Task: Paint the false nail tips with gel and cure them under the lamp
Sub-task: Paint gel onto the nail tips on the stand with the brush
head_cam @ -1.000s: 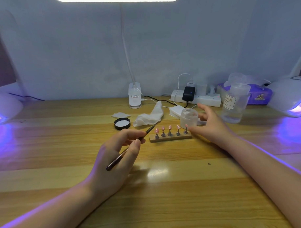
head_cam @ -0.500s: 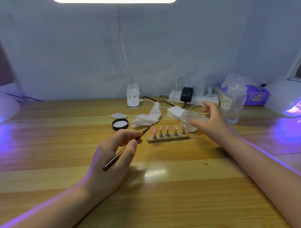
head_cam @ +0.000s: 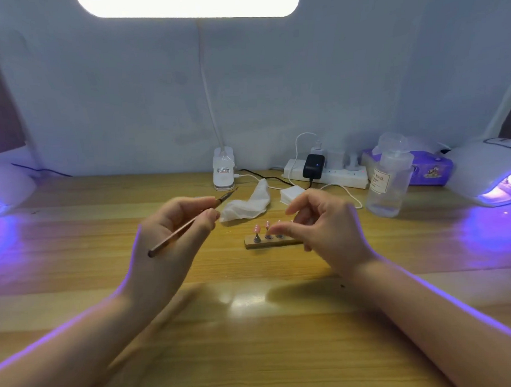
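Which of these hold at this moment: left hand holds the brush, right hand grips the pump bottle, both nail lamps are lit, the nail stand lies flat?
1. The left hand holds the brush. True.
2. The right hand grips the pump bottle. False: the bottle stands apart.
3. Both nail lamps glow violet. True.
4. The nail tips lie loose on the table. False: they sit on pegs on the wooden stand.

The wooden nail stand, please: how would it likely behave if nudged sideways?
The wooden nail stand looks low and flat, so it would probably slide rather than tip. The nail tips perch on thin pegs, so a knock might dislodge them.
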